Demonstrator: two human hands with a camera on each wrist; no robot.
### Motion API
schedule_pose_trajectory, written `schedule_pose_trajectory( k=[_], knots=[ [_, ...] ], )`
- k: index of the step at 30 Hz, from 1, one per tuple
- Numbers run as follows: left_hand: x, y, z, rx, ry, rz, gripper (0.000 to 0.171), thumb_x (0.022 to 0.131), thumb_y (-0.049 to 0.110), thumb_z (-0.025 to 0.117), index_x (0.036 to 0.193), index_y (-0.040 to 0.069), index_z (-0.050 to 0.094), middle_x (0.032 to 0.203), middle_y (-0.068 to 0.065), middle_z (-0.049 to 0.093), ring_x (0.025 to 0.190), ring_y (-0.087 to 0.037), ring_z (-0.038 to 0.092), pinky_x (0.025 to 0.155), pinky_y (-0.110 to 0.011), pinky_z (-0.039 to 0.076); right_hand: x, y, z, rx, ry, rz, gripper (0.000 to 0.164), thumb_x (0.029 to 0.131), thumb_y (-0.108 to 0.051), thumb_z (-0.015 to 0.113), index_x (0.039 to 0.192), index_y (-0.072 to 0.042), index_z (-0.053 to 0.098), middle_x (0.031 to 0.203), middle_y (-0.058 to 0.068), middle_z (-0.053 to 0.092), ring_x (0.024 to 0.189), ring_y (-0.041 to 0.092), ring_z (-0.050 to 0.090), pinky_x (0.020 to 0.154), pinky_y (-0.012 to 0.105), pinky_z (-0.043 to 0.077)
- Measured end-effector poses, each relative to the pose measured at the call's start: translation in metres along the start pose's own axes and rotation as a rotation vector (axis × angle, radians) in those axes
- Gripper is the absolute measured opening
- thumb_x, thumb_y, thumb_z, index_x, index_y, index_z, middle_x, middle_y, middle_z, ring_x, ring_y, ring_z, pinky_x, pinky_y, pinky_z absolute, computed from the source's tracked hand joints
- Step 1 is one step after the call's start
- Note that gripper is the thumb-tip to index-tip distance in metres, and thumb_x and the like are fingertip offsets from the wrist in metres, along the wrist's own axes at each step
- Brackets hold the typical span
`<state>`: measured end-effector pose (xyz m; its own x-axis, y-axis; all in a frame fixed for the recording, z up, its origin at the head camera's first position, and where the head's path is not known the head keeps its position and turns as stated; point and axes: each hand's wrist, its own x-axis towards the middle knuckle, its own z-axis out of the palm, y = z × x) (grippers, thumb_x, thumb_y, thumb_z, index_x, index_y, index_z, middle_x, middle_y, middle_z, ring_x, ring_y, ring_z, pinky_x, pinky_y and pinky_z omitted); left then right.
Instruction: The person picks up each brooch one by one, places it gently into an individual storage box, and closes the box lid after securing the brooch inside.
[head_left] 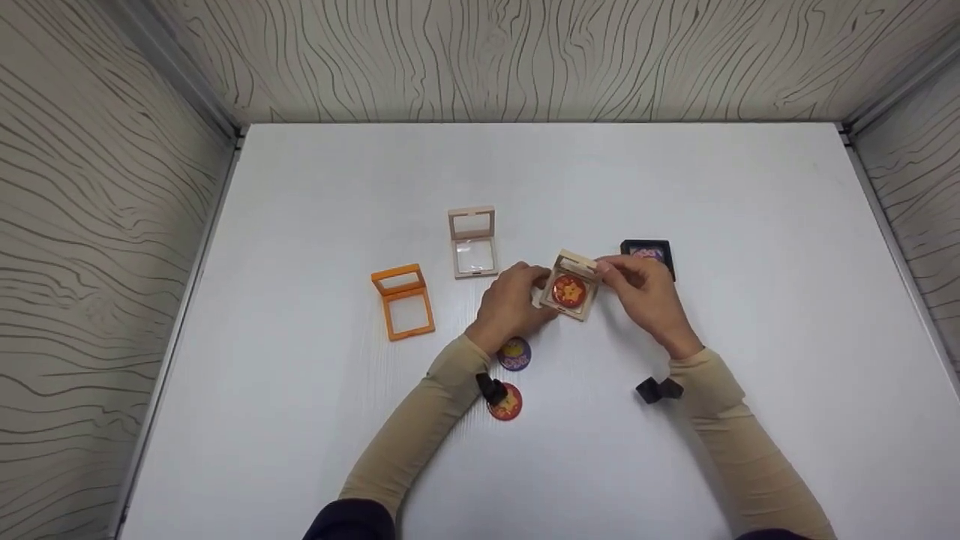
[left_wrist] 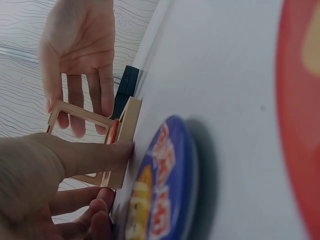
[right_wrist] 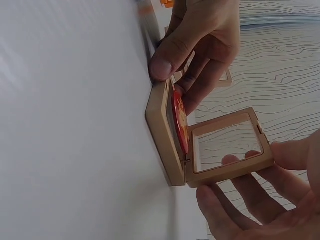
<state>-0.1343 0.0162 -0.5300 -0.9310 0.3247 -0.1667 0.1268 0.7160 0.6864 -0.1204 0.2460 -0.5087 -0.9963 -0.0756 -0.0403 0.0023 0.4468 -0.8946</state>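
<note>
A small beige hinged display case [head_left: 586, 307] is held with its lid raised. A round red badge with an orange star [head_left: 569, 291] lies in its base. My left hand [head_left: 513, 306] grips the base by its left side, the thumb along the edge in the left wrist view. My right hand [head_left: 646, 294] pinches the clear-windowed lid [right_wrist: 227, 145] at its outer edge, with fingertips showing behind it. Below the left hand, a purple-blue badge [head_left: 514, 355] rests on the table, and a second red star badge [head_left: 507, 403] is partly covered by the left wrist's camera.
An open orange case [head_left: 409, 336] stands on the white table [head_left: 300, 187] at the left. Another open beige case [head_left: 475, 273] is farther back. Behind the right hand sits a black case [head_left: 671, 259] with a colourful badge inside. Wood-patterned walls [head_left: 480, 60] border the table.
</note>
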Motion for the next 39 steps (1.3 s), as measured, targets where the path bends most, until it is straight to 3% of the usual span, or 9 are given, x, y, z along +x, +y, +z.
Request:
schedule_pose_trajectory(
  k=[10,19,28,34,39],
  knots=[
    [0.002,0.002,0.0,0.002,-0.003,-0.006,0.062,0.087,0.028,0.09,0.142,0.012,0.068,0.115,-0.001,0.067,0.098,-0.014,0.061,0.086,-0.032,0.053,-0.005,-0.002,-0.002,-0.022,-0.039,-0.049,0.029,0.109,-0.026,0.065,0.124,-0.004,0.077,0.123,0.013,0.076,0.107,0.001,0.066,0.095,0.014,0.05],
    [-0.002,-0.001,0.002,-0.034,-0.009,-0.009,0.063,0.086,0.026,0.091,0.142,0.011,0.067,0.113,0.0,0.067,0.094,-0.013,0.059,0.083,-0.031,0.052,-0.011,0.004,0.003,0.04,-0.061,-0.072,0.023,0.106,-0.017,0.069,0.121,-0.003,0.078,0.124,0.014,0.076,0.113,0.002,0.067,0.101,0.015,0.051],
    [-0.001,-0.003,0.001,-0.018,0.006,0.002,0.061,0.086,0.024,0.091,0.14,0.011,0.068,0.111,-0.001,0.068,0.091,-0.012,0.058,0.079,-0.03,0.05,-0.014,0.005,0.01,0.077,-0.086,-0.106,0.018,0.102,-0.009,0.072,0.119,-0.004,0.079,0.128,0.016,0.073,0.13,0.03,0.064,0.104,0.02,0.051],
    [0.0,-0.001,-0.001,-0.002,0.004,0.004,0.06,0.087,0.025,0.091,0.14,0.011,0.068,0.11,0.0,0.067,0.092,-0.012,0.058,0.082,-0.032,0.053,-0.017,0.006,0.014,0.062,-0.074,-0.129,0.016,0.1,-0.005,0.074,0.114,-0.003,0.08,0.129,0.018,0.073,0.134,0.036,0.061,0.104,0.014,0.049],
    [0.0,0.0,-0.001,0.015,0.004,0.008,0.06,0.087,0.026,0.091,0.141,0.011,0.068,0.109,0.0,0.067,0.092,-0.012,0.058,0.083,-0.032,0.054,-0.018,0.007,0.018,0.018,-0.08,-0.198,0.012,0.097,-0.001,0.076,0.108,-0.003,0.081,0.125,0.021,0.075,0.13,0.041,0.064,0.103,0.013,0.049]
  ],
)
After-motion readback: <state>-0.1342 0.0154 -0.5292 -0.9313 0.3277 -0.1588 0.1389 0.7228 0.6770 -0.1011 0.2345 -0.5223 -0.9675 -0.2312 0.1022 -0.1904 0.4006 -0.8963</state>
